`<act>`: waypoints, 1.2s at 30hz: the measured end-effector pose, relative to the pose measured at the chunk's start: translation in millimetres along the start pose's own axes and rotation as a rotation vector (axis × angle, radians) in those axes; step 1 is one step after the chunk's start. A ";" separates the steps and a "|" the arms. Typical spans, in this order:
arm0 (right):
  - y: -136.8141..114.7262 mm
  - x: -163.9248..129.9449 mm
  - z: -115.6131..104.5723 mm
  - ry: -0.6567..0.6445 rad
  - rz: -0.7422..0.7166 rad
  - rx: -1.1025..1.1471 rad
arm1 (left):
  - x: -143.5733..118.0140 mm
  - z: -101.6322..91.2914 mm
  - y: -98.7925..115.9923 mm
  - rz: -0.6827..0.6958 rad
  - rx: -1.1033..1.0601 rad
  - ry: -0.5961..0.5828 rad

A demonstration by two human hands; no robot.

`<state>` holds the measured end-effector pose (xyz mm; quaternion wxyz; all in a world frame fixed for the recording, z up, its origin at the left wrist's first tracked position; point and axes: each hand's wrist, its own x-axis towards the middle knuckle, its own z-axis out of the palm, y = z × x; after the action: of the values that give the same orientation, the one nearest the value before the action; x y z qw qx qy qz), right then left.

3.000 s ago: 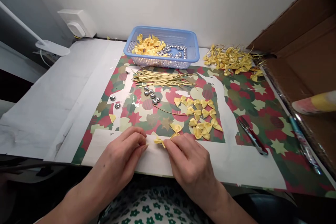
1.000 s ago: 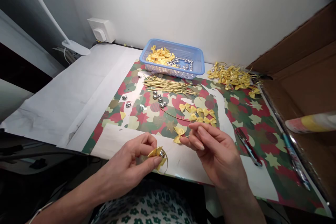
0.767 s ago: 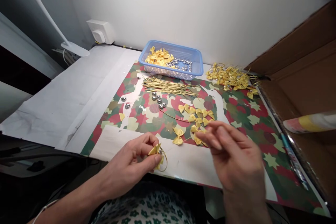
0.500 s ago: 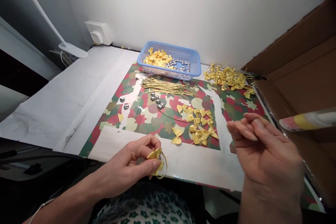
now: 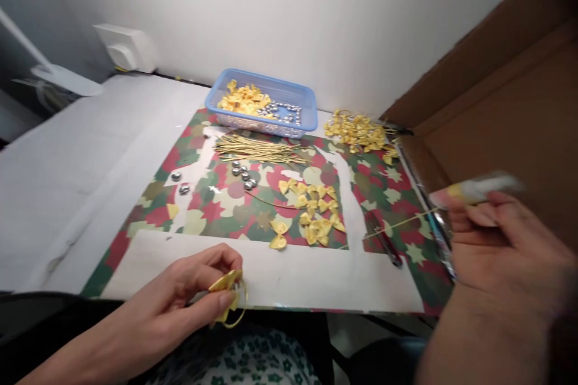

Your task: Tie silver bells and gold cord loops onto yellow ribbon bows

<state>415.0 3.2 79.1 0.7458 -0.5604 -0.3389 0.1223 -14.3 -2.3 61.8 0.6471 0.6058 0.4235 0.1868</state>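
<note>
Left hand (image 5: 189, 298) pinches a yellow bow (image 5: 227, 284); right hand (image 5: 497, 240), fingers curled, draws its gold cord (image 5: 397, 224) taut, which may snap or slip.

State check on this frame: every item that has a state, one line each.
Left hand: pinched shut on a small yellow ribbon bow with a thin gold loop.
Right hand: raised off the mat, fingers curled, pulling a thin gold cord taut.
Blue plastic mesh basket: upright, open, partly filled with yellow bows and silver bells.
Loose yellow bows: lying flat on the patterned mat.
Gold cord bundle: lying flat.
</note>
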 end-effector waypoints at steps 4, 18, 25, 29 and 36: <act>6.3 -28.0 -18.1 -0.030 0.004 -0.465 | 17.2 5.8 -1.6 0.025 -0.039 0.007; 34.9 -75.7 0.6 -0.351 -0.165 -1.016 | 29.7 20.0 24.9 0.197 -0.079 0.027; -33.0 -161.6 55.5 -0.836 -0.161 -0.349 | 28.3 21.7 16.0 0.294 0.044 0.102; -37.5 -182.5 74.3 -1.033 -0.097 -0.267 | 26.7 20.9 9.7 0.293 0.037 0.121; -21.3 -190.2 78.8 -0.947 -0.287 -0.424 | 23.6 23.2 8.8 0.276 -0.022 0.153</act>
<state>219.4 -51.6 39.8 0.3908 -0.5304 -0.7286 0.1874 19.5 2.7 60.4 0.5878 0.6350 0.3822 0.3244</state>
